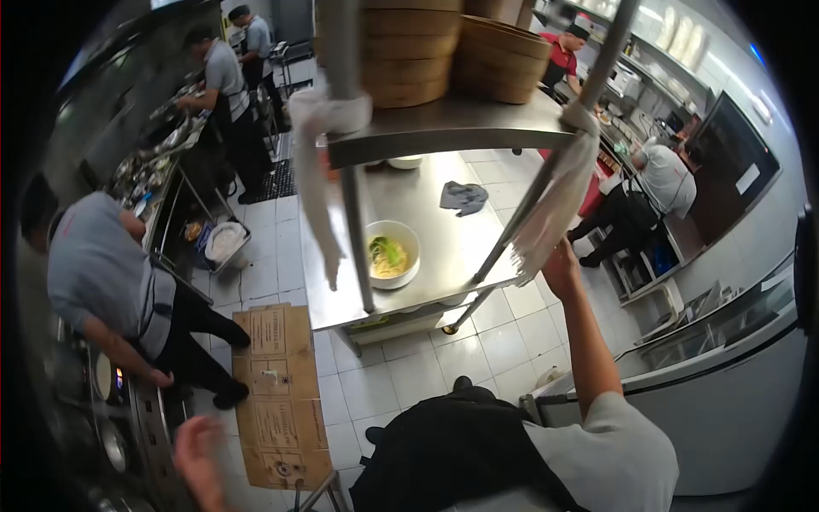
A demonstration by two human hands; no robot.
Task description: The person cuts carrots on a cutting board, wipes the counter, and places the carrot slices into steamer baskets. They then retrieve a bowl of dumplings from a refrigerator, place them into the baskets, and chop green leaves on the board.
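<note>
My right hand (560,270) reaches out to a white cloth (554,205) tied around the right post of a metal shelf stand. The fingers close on the cloth's hanging edge and are partly hidden by it. At the lower left, blurred by motion, my left hand (200,452) is raised with loosely bent fingers and nothing visible in it. It is above the floor beside flattened cardboard (277,384). On the steel table (341,299) stands a white bowl (411,237) with noodles and green leaves. Farther back lies a crumpled grey cloth (464,198).
Bamboo steamers (409,60) are stacked on the upper shelf (452,136). A second white cloth (316,171) hangs from the left post. One person (111,273) stands at the stove on the left; several others work farther back. A fridge (682,410) is at the right.
</note>
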